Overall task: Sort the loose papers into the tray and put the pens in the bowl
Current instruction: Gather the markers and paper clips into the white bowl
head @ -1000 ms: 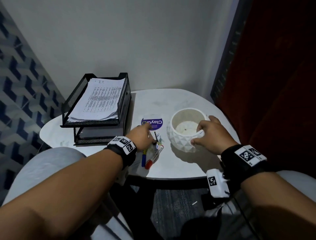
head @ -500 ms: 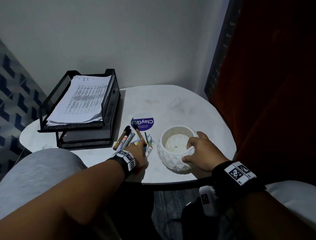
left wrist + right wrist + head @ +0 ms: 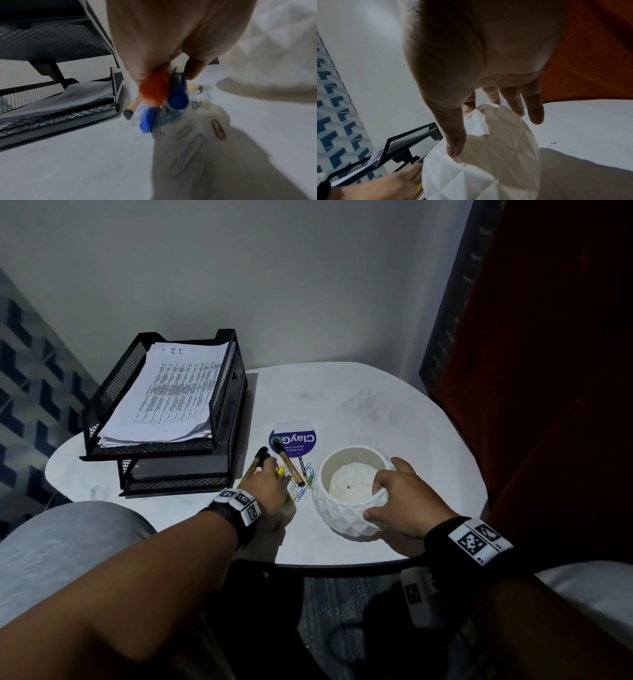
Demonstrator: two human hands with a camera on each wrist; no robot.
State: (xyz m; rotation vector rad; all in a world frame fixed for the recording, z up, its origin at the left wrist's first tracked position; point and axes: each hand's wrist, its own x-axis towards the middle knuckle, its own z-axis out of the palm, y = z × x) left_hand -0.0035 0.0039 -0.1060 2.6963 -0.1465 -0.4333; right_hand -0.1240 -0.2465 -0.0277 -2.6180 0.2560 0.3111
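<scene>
A white faceted bowl (image 3: 349, 518) stands near the table's front edge; it holds no pens. My right hand (image 3: 400, 501) grips its rim, thumb on the outer wall (image 3: 453, 142), fingers over the edge. Left of the bowl my left hand (image 3: 270, 487) holds a bundle of pens (image 3: 159, 97) with red and blue caps. Two more markers (image 3: 289, 463) stick out past its fingers over a heap of coloured paper clips (image 3: 303, 486). A black mesh tray (image 3: 219, 392) at the back left carries a stack of printed papers (image 3: 171, 398).
A round blue sticker (image 3: 293, 441) lies behind the pens. Loose paper clips (image 3: 217, 129) lie on the white table (image 3: 394, 419). A wall stands behind, a red curtain (image 3: 548, 371) to the right. My knee in grey cloth (image 3: 61, 542) is at the table's left front.
The view has tilted down and the bowl sits nearer the front edge, my right hand still on it. My left hand has gathered the pens and closed round them.
</scene>
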